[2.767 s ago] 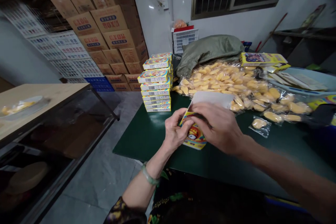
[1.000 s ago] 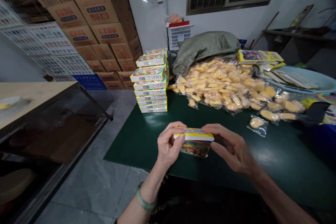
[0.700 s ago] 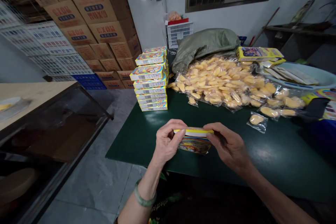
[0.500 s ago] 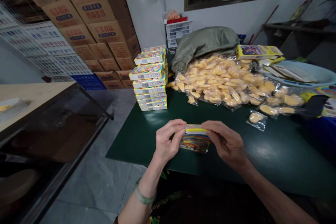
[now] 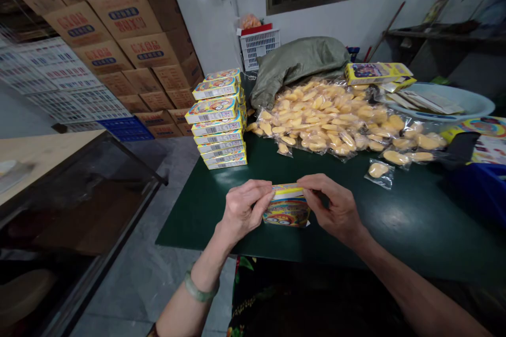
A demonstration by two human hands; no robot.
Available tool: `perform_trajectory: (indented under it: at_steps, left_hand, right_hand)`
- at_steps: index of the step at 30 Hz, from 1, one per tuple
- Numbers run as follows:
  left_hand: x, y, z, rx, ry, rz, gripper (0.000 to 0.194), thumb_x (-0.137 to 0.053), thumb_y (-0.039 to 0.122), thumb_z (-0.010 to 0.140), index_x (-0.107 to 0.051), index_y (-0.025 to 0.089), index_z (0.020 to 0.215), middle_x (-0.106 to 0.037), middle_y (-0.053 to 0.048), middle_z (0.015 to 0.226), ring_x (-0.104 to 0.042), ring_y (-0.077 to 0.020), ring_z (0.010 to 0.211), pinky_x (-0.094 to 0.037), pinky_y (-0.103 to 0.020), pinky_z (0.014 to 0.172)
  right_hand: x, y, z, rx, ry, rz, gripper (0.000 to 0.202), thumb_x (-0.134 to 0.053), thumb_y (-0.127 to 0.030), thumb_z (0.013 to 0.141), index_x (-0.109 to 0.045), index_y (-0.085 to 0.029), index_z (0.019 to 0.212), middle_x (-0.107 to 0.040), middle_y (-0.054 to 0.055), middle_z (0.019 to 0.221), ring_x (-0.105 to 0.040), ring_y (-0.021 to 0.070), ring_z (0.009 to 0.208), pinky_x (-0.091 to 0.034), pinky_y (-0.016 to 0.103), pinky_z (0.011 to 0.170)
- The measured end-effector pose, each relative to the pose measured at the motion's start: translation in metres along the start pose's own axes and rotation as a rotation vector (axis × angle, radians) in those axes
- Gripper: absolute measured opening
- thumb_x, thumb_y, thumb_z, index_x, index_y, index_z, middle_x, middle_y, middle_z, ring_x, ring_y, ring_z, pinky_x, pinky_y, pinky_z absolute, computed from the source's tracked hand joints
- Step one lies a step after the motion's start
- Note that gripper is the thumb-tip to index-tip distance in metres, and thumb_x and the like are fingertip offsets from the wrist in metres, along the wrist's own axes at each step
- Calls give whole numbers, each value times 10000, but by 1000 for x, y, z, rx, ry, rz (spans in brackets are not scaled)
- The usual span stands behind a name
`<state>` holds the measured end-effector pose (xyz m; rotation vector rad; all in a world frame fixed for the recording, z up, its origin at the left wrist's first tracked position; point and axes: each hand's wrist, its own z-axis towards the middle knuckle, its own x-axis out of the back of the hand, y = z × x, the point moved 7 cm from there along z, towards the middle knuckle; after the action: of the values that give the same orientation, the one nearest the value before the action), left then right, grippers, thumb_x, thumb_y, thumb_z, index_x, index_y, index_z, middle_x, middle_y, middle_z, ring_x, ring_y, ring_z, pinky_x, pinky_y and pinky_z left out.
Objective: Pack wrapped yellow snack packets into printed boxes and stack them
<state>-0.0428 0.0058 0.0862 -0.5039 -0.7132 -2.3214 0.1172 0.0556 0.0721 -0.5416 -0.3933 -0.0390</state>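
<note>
A small printed cardboard box [image 5: 286, 210], yellow with a cartoon face on its front, stands upright at the near edge of the green table [image 5: 182, 216]. My left hand [image 5: 245, 208] pinches its upper left corner between thumb and fingers. At the upper right corner my right hand [image 5: 334, 205] grips the box's top flap in the same way. The top edge of the box shows between both hands. Beyond them, to the left, rises a stack of similar boxes [image 5: 219, 129]. Individually wrapped yellow pieces [image 5: 316, 116] lie heaped behind.
A single wrapped piece [image 5: 378, 171] lies apart on the right. Behind the heap rests a grey-green sack [image 5: 300, 63]. A light blue basin [image 5: 470, 102] and a dark blue bin [image 5: 484, 189] are at the right. Cartons [image 5: 138, 18] are piled at the back left, behind a wooden table [image 5: 47, 155].
The view has shifted slightly, so the surroundings sit further left. Both hands keep hold of the box, and slightly more of its front shows.
</note>
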Motion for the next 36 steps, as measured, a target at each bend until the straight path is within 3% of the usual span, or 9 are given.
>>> perform_trajectory:
  at_steps: [4,10,18,24,27,30,32,34,36]
  left_hand:
    - [1,3,-1,2,30,28,94,-600,83,800,-672,115,850,-710,-104,854,-683,-140,785,-556,-210,669]
    - [-1,8,-6,13,63,68,94,-598,95,799,-670,134,845,-713,-81,846,-683,-137,771,-544,-202,623]
    - [-3,11,-13,-45,96,67,180,-584,56,800,-647,129,951,-702,-105,934,-674,-161,826,-565,-275,705]
    - [-5,16,-28,-80,128,50,273,-539,63,830,-606,127,1088,-680,-147,1021,-658,-196,921,-568,-320,730]
    - [-10,15,-35,-112,123,48,274,-519,153,871,-584,100,1132,-657,-186,1070,-643,-226,984,-562,-356,763]
    - [-13,7,-37,-77,165,67,267,-579,231,855,-596,146,1108,-659,-145,1059,-648,-210,961,-561,-346,761]
    - [-13,-1,-36,-6,226,54,227,-636,171,806,-623,182,1033,-647,-108,1071,-644,-186,952,-559,-313,751]
    - [-17,-10,-36,75,275,2,224,-654,111,770,-636,190,979,-632,-89,1084,-639,-174,949,-555,-289,737]
    - [-22,-15,-36,116,316,-62,254,-659,87,749,-633,187,982,-646,-68,1019,-646,-154,882,-546,-256,695]
  right_hand:
    - [1,-1,0,-5,32,-20,162,-519,-57,837,-608,-165,920,-658,73,881,-638,133,779,-538,240,652]
    - [3,0,-2,-36,16,-37,159,-528,-67,837,-618,-172,916,-667,67,879,-640,106,696,-508,178,525]
    - [2,-8,-14,82,78,-152,217,-525,-59,845,-625,-185,990,-670,88,979,-669,139,845,-574,238,702]
    - [3,-6,-28,113,71,-108,251,-505,-92,867,-612,-180,1075,-640,128,1090,-654,174,938,-582,298,749]
    - [-2,-2,-31,162,77,-80,275,-526,-113,859,-594,-186,1115,-613,142,1152,-637,200,999,-581,322,761]
    - [-6,1,-29,132,120,-56,311,-545,-76,837,-586,-226,1107,-619,110,1145,-629,189,1015,-573,318,786]
    - [-6,4,-29,104,100,-73,316,-529,-92,852,-573,-232,1132,-605,112,1174,-632,181,1007,-567,321,801]
    - [8,13,-35,69,60,-162,343,-528,-141,865,-542,-219,1198,-575,135,1227,-644,176,967,-572,303,756]
    - [49,34,-50,-38,105,-321,360,-542,-179,859,-535,-195,1219,-582,143,1207,-655,158,852,-563,270,655]
